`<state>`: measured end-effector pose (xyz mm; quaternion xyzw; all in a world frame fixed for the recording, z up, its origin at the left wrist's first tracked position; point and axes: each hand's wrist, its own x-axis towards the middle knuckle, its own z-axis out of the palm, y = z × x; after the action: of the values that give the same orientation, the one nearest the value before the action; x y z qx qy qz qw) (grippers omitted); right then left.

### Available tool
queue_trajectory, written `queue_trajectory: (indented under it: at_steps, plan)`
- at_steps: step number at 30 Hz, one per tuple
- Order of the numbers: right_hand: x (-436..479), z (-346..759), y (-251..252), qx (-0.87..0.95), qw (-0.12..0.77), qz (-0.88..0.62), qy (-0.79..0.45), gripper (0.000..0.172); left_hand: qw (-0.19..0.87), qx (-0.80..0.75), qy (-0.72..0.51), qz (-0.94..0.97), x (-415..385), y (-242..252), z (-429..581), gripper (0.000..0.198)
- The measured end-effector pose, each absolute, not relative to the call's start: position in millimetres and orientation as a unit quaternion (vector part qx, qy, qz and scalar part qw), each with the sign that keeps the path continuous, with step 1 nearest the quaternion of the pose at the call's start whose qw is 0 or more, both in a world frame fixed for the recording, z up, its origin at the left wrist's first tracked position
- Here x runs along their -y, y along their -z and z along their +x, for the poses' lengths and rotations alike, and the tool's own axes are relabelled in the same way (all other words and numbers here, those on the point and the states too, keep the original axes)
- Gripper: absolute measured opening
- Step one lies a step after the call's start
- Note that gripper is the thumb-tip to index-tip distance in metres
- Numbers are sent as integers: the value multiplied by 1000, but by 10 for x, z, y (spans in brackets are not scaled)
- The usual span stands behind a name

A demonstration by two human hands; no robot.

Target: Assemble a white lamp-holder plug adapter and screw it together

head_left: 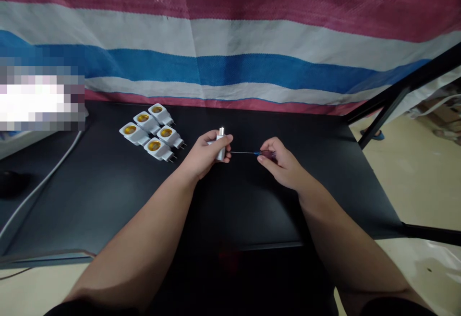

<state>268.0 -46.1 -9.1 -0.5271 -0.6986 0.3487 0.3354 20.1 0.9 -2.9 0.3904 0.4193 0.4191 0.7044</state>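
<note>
My left hand [207, 155] is closed around a white plug-in lamp socket [221, 145], with a bright metal part pointing up and away from me. In my right hand [283, 162] is a screwdriver [268, 154] with a dark reddish handle and a blue collar. Its thin shaft runs level to the left, and the tip meets the right side of the white piece, partly hidden by my left fingers. To the left lie several white lamp sockets [154, 147] with gold-coloured screw openings and two-pin plugs.
The black table [252, 210] stretches beneath both hands. A white cable [54, 172] and a dark rounded object [10, 183] lie at the left. Behind hangs a striped red, white and blue sheet [230, 68]. A black metal frame [392, 97] stands at the right; a person's foot [374, 135] shows beyond it.
</note>
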Motion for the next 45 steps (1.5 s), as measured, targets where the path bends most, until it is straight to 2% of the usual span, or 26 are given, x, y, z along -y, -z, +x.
queue_trajectory:
  at_steps: [2,4,5,9,12,15,16,19,22,24,27,28,29,31,34,37,45]
  plan:
    - [450,2689,81,696,317,-547,-341,29,702,-413,-419,402,-5,35,201,35]
    - [443,2688,73,683,305,-566,-345,45,699,-406,-417,416,-1,37,201,34]
    - [443,2687,71,681,305,-566,-351,46,698,-407,-417,417,0,37,201,34]
    - [458,2695,58,706,321,-516,-362,25,702,-425,-422,386,-10,29,202,30]
    - [452,2707,39,707,305,-542,-337,22,702,-433,-418,381,-15,26,215,29]
    - [445,2704,23,702,287,-567,-321,40,699,-436,-419,382,-14,18,228,28]
    - [448,2701,20,705,289,-561,-325,40,700,-437,-420,378,-14,13,229,28]
    - [468,2693,15,716,304,-527,-342,21,710,-436,-422,359,-17,-6,222,30]
    - [475,2687,13,715,309,-530,-334,21,712,-431,-423,358,-16,-18,211,32]
    - [468,2681,13,705,302,-553,-326,30,710,-428,-423,367,-10,-19,209,32]
    - [456,2669,14,674,284,-586,-349,56,712,-421,-419,374,-4,-20,206,32]
    - [456,2665,13,668,282,-588,-359,58,716,-419,-418,371,-5,-21,204,31]
    - [459,2663,12,669,280,-583,-365,55,721,-418,-416,364,-9,-24,200,31]
    - [470,2662,5,690,285,-560,-359,40,732,-419,-412,344,-23,-33,190,31]
    - [495,2660,-9,710,328,-529,-329,23,745,-423,-412,310,-50,-46,174,30]
    - [518,2649,-4,709,364,-521,-306,19,750,-424,-412,296,-67,-46,168,28]
    - [524,2603,28,712,359,-516,-311,18,748,-429,-403,307,-52,-30,181,26]
